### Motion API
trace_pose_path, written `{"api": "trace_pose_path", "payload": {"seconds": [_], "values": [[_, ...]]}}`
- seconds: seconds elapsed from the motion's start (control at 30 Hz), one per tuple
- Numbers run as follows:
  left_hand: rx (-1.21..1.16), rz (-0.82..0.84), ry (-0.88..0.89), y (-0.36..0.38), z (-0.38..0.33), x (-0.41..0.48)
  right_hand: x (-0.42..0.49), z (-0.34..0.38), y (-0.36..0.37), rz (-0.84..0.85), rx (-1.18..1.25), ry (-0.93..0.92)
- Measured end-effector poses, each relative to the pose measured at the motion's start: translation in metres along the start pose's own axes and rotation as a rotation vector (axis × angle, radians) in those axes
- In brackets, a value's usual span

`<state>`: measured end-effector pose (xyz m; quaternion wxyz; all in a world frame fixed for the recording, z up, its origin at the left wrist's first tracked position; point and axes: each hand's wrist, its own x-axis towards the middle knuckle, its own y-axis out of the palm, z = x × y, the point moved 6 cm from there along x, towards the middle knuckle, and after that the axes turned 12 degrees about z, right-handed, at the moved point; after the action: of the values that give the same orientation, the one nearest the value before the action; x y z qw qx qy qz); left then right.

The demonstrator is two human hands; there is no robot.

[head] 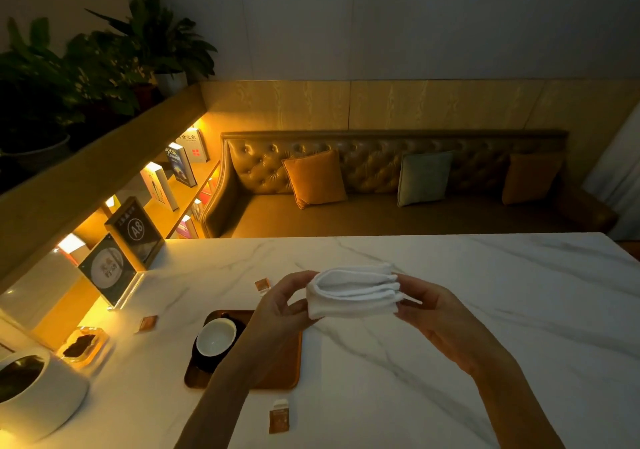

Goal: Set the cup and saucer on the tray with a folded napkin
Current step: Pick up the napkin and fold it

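A white napkin, folded into several layers, is held in the air above the marble table between both hands. My left hand grips its left end and my right hand pinches its right end. Below my left forearm lies a brown wooden tray. On the tray's left part a white cup sits upright on a dark saucer. My left arm hides the middle of the tray.
Small brown sachets lie on the table: one near the front, one left of the tray, one behind it. A white pot, a snack dish and sign stands line the left edge. A sofa stands beyond.
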<state>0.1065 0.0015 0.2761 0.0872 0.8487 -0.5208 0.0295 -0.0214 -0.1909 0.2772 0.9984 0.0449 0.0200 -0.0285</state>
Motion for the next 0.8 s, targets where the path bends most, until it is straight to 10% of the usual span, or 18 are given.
{"api": "trace_pose_path", "payload": {"seconds": [0.8], "values": [[0.131, -0.296, -0.402, -0.043, 0.08, -0.074, 0.033, -0.089, 0.082, -0.174, -0.071, 0.219]]}}
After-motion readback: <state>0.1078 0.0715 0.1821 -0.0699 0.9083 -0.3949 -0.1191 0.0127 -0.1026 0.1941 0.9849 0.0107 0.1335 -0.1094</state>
